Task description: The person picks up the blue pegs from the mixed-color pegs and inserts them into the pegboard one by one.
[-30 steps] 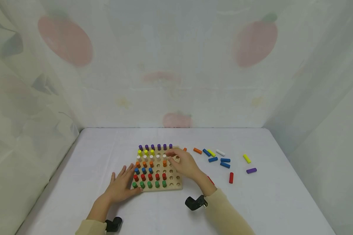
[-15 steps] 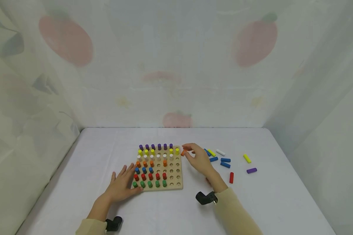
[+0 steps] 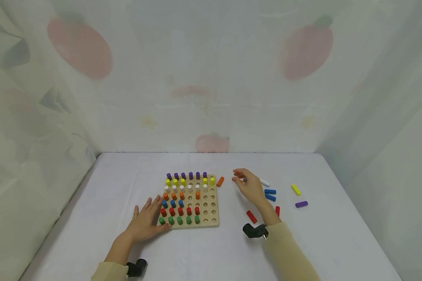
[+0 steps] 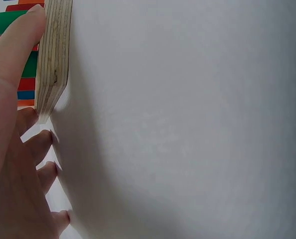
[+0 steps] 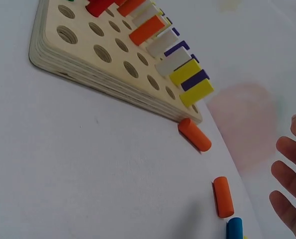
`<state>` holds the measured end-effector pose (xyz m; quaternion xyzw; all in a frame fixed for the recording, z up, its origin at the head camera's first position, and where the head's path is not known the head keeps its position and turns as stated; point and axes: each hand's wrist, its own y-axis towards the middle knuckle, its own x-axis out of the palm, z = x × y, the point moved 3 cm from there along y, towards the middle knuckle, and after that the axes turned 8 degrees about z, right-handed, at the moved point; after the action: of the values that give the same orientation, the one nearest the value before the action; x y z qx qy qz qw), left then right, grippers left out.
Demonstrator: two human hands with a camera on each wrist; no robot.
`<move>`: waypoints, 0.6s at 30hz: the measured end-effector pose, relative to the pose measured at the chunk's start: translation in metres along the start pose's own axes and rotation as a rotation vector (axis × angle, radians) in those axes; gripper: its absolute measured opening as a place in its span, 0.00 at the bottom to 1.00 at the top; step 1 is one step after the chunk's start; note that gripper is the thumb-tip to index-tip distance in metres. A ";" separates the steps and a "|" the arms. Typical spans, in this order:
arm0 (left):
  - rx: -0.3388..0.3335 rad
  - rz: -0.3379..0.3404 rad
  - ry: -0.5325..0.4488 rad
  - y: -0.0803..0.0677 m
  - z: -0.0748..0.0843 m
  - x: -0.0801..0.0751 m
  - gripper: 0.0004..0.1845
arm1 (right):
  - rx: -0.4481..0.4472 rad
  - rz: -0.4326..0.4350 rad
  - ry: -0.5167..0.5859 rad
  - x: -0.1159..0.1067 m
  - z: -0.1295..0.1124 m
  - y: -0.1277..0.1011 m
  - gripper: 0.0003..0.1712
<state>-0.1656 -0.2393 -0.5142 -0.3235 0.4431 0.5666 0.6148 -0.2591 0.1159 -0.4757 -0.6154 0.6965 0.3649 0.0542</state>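
Observation:
A wooden pegboard point(image 3: 208, 210) lies mid-table with rows of purple, yellow, white, orange, blue, red and green pegs standing in it; its right columns show bare holes. My left hand point(image 3: 148, 216) lies flat on the table, fingers straight, one fingertip point(image 4: 18, 40) pressing on the board's near left corner point(image 4: 53, 59). My right hand point(image 3: 244, 180) hovers right of the board with spread fingers point(image 5: 290, 191), holding nothing, its fingertips close to a loose orange peg point(image 3: 234, 178) point(image 5: 223, 196). Another orange peg point(image 3: 220, 181) point(image 5: 194, 135) lies against the board's far right corner.
Loose pegs lie to the right: white point(image 3: 265, 182), two blue point(image 3: 270, 194), yellow point(image 3: 295, 189), purple point(image 3: 301, 204) and two red point(image 3: 251, 216). A blue peg point(image 5: 234, 229) lies past the orange one. Patterned curtain walls close in the table's far and side edges.
My right hand has left the board's yellow row and moved right over the loose pegs. Yellow pegs now show at that row's right end. The left hand has stayed put.

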 end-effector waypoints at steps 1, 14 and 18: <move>-0.001 0.000 0.002 0.000 0.000 0.000 0.55 | 0.002 0.004 -0.005 -0.002 0.002 0.001 0.14; -0.007 -0.001 0.009 0.000 0.003 -0.002 0.55 | 0.039 -0.026 -0.147 -0.021 0.022 0.009 0.18; -0.006 -0.002 0.011 0.000 0.003 -0.003 0.55 | 0.062 -0.049 -0.192 -0.022 0.027 0.010 0.18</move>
<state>-0.1652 -0.2375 -0.5099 -0.3287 0.4444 0.5654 0.6121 -0.2730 0.1494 -0.4788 -0.5925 0.6838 0.3991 0.1486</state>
